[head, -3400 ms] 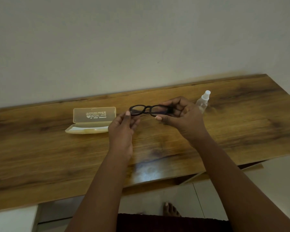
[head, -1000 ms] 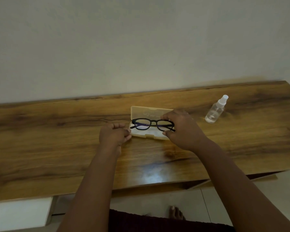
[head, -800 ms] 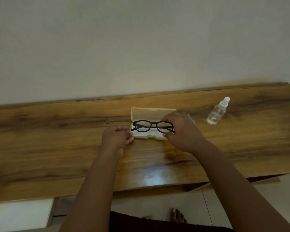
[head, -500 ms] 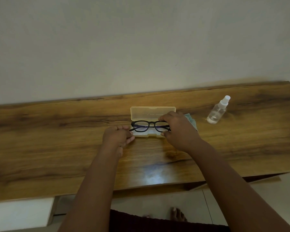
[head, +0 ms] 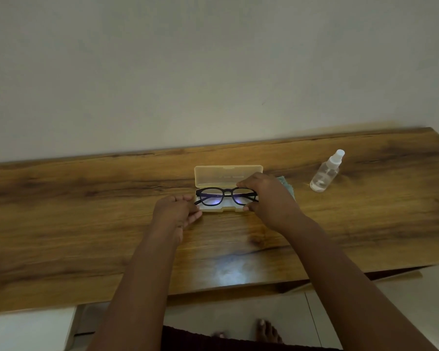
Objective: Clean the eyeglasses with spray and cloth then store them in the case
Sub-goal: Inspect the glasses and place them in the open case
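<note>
1. The table carries the open case, a spray bottle and a cloth peeking out behind your right hand.
2. Your right hand pinches the glasses over the case's tray.
3. Your left hand curls at the case's left end, seemingly steadying it.
4. You're at storing: lower the glasses flat, let go, shut the lid.

Both forearms bare to the frame edge — no sleeves, no watch, no rings visible on either hand. Dark maroon garment at bottom edge. One bare foot on the floor — no footwear.
</note>
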